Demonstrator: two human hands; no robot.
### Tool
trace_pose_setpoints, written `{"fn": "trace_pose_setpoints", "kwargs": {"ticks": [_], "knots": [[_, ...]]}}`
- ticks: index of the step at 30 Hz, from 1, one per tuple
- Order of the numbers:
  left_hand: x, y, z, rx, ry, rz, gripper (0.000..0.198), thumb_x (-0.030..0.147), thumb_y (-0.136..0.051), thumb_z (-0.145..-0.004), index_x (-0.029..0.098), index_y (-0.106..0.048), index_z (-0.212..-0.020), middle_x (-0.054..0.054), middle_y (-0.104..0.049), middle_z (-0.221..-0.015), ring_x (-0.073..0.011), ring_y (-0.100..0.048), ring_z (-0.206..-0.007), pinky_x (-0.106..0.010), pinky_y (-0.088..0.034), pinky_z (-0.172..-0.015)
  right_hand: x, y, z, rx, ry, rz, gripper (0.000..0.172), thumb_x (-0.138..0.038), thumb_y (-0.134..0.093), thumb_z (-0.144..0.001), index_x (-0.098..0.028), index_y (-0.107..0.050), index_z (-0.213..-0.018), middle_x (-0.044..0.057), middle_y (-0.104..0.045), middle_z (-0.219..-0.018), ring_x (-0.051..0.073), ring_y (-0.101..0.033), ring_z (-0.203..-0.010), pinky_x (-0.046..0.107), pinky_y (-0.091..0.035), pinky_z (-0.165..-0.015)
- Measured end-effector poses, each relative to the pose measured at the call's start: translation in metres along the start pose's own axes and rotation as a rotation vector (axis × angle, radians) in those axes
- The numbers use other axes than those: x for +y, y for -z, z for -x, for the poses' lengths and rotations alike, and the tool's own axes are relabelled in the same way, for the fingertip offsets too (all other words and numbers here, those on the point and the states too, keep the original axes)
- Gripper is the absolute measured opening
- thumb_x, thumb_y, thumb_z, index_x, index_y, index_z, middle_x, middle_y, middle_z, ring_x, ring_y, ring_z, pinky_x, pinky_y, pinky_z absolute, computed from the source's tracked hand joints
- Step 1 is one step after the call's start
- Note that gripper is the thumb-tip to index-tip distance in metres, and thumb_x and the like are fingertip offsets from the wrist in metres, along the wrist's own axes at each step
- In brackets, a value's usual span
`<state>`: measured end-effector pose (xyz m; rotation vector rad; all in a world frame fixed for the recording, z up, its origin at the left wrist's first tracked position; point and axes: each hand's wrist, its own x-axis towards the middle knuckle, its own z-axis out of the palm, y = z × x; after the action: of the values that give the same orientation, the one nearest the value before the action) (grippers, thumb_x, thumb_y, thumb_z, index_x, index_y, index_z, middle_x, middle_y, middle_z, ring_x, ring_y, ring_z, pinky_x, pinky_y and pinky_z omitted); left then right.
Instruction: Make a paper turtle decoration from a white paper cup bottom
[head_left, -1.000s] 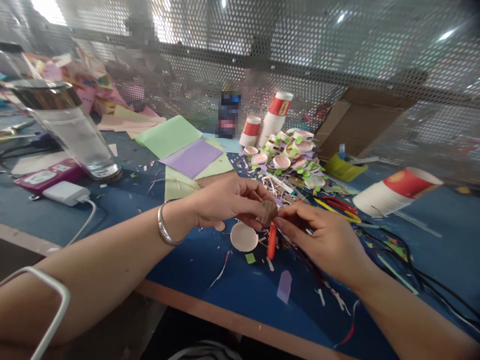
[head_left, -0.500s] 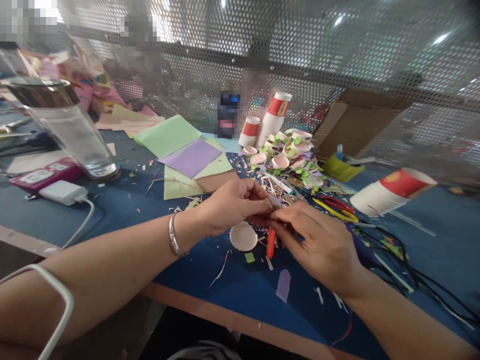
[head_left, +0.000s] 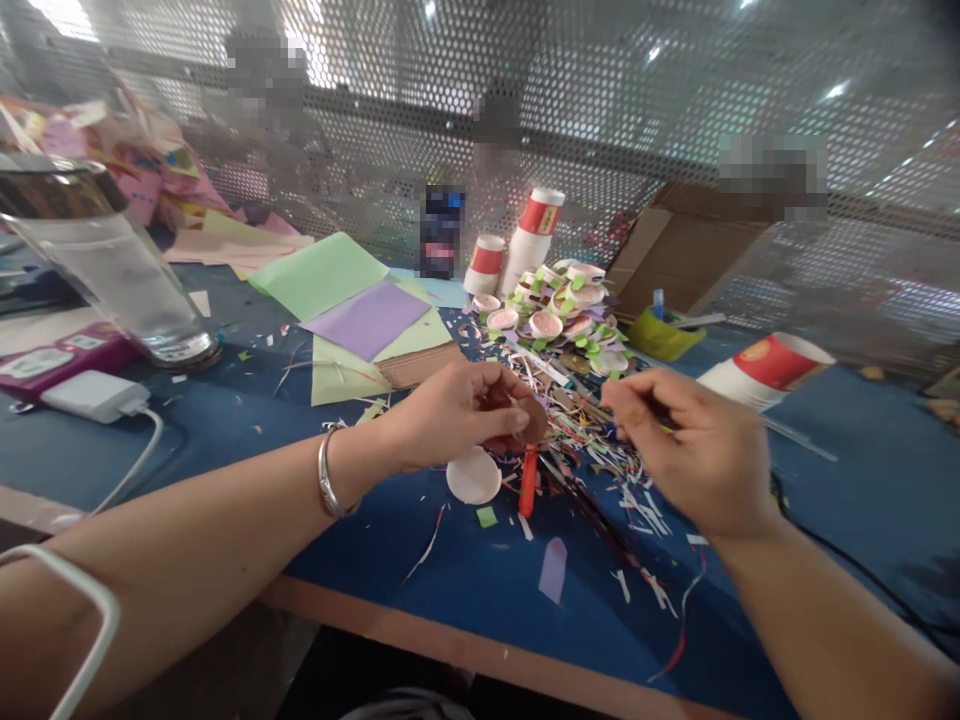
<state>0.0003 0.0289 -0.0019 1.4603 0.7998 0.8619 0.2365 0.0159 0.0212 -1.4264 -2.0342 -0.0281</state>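
My left hand pinches a small round piece of brown cardboard between thumb and fingers, just above the tabletop. To its right and apart from it, my right hand is closed with thumb and fingertips together; anything between them is too small to make out. Under my left hand lies a shallow white paper disc. Beside it is a slim orange-red tool, whose upper end is partly covered. A green paper scrap and a purple paper tab lie nearer the table edge.
Paper shreds cover the blue table around my hands. Behind them is a pile of small decorated cup pieces with stacked paper cups. Coloured sheets and corrugated cardboard lie left; a glass bottle stands further left.
My right hand has moved right and up, away from my left hand, which keeps the cardboard piece. The view has shifted slightly to the right.
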Motion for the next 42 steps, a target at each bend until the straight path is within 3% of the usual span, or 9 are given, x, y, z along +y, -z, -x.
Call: {"fn": "trace_pose_setpoints", "kwargs": {"ticks": [3, 6, 12, 16, 25, 28, 32, 36, 42], "knots": [[0.002, 0.003, -0.002, 0.119, 0.030, 0.033, 0.016, 0.021, -0.063, -0.091, 0.012, -0.061, -0.103, -0.005, -0.068, -0.086, -0.0108, -0.068, -0.073, -0.025, -0.056, -0.068, 0.034, 0.018, -0.016, -0.010, -0.133, 0.100, 0.026, -0.039, -0.056, -0.095, -0.019, -0.067, -0.084, 0.009, -0.072, -0.079, 0.017, -0.064, -0.069, 0.034, -0.045, -0.067], [0.004, 0.005, -0.004, 0.182, 0.024, 0.071, 0.012, 0.019, -0.063, -0.091, 0.011, -0.059, -0.099, -0.004, -0.068, -0.086, -0.0091, -0.068, -0.070, -0.021, -0.053, -0.064, 0.071, 0.029, -0.029, -0.136, -0.271, 0.192, 0.023, -0.036, -0.063, -0.088, -0.019, -0.068, -0.073, 0.006, -0.067, -0.057, 0.019, -0.062, -0.056, 0.036, -0.041, -0.059], [0.004, 0.005, -0.003, 0.211, -0.020, 0.040, 0.008, 0.017, -0.063, -0.090, 0.013, -0.057, -0.094, -0.002, -0.066, -0.081, -0.0102, -0.069, -0.069, -0.021, -0.052, -0.061, 0.112, 0.022, -0.033, -0.377, -0.357, 0.274, 0.011, -0.031, -0.071, -0.074, -0.023, -0.069, -0.068, 0.001, -0.072, -0.065, 0.021, -0.066, -0.059, 0.032, -0.044, -0.058], [0.004, 0.004, -0.003, 0.209, -0.021, 0.033, 0.008, 0.016, -0.063, -0.089, 0.014, -0.056, -0.091, 0.000, -0.064, -0.077, -0.0094, -0.067, -0.066, -0.022, -0.051, -0.061, 0.119, 0.015, -0.032, -0.444, -0.338, 0.321, 0.011, -0.034, -0.070, -0.074, -0.023, -0.067, -0.071, 0.001, -0.071, -0.069, 0.020, -0.064, -0.062, 0.031, -0.043, -0.060], [0.004, 0.003, -0.001, 0.197, -0.024, 0.007, 0.010, 0.018, -0.065, -0.088, 0.014, -0.057, -0.092, -0.001, -0.066, -0.076, -0.0091, -0.066, -0.064, -0.022, -0.051, -0.060, 0.122, 0.022, -0.034, -0.374, -0.352, 0.422, 0.017, -0.039, -0.054, -0.082, -0.025, -0.063, -0.082, 0.006, -0.072, -0.083, 0.025, -0.065, -0.074, 0.034, -0.040, -0.061], [0.006, 0.003, -0.001, 0.199, -0.025, 0.025, 0.009, 0.017, -0.065, -0.088, 0.014, -0.056, -0.091, -0.001, -0.065, -0.077, -0.0092, -0.067, -0.064, -0.022, -0.051, -0.060, 0.116, 0.030, -0.030, -0.500, -0.300, 0.332, 0.021, -0.043, -0.056, -0.083, -0.024, -0.064, -0.079, 0.005, -0.072, -0.077, 0.022, -0.065, -0.071, 0.033, -0.043, -0.065], [0.005, 0.005, -0.002, 0.202, -0.029, 0.028, 0.011, 0.019, -0.066, -0.088, 0.014, -0.056, -0.090, 0.001, -0.064, -0.073, -0.0083, -0.066, -0.063, -0.020, -0.050, -0.058, 0.114, 0.038, -0.023, -0.709, -0.283, 0.264, 0.033, -0.053, -0.060, -0.080, -0.023, -0.059, -0.066, 0.006, -0.066, -0.064, 0.021, -0.058, -0.058, 0.034, -0.038, -0.057], [0.005, 0.007, -0.002, 0.182, -0.033, -0.005, 0.012, 0.021, -0.067, -0.088, 0.015, -0.057, -0.091, 0.001, -0.064, -0.070, -0.0080, -0.065, -0.062, -0.020, -0.049, -0.057, 0.115, 0.043, -0.018, -0.905, -0.333, 0.184, 0.039, -0.059, -0.062, -0.076, -0.021, -0.061, -0.067, 0.005, -0.061, -0.056, 0.018, -0.052, -0.050, 0.031, -0.034, -0.049], [0.004, 0.007, -0.001, 0.178, -0.028, -0.003, 0.012, 0.022, -0.067, -0.088, 0.015, -0.058, -0.092, 0.000, -0.064, -0.074, -0.0086, -0.066, -0.065, -0.021, -0.051, -0.061, 0.117, 0.041, -0.015, -0.999, -0.430, 0.059, 0.030, -0.047, -0.070, -0.069, -0.022, -0.054, -0.067, 0.000, -0.056, -0.054, 0.014, -0.049, -0.046, 0.028, -0.035, -0.046]]}}
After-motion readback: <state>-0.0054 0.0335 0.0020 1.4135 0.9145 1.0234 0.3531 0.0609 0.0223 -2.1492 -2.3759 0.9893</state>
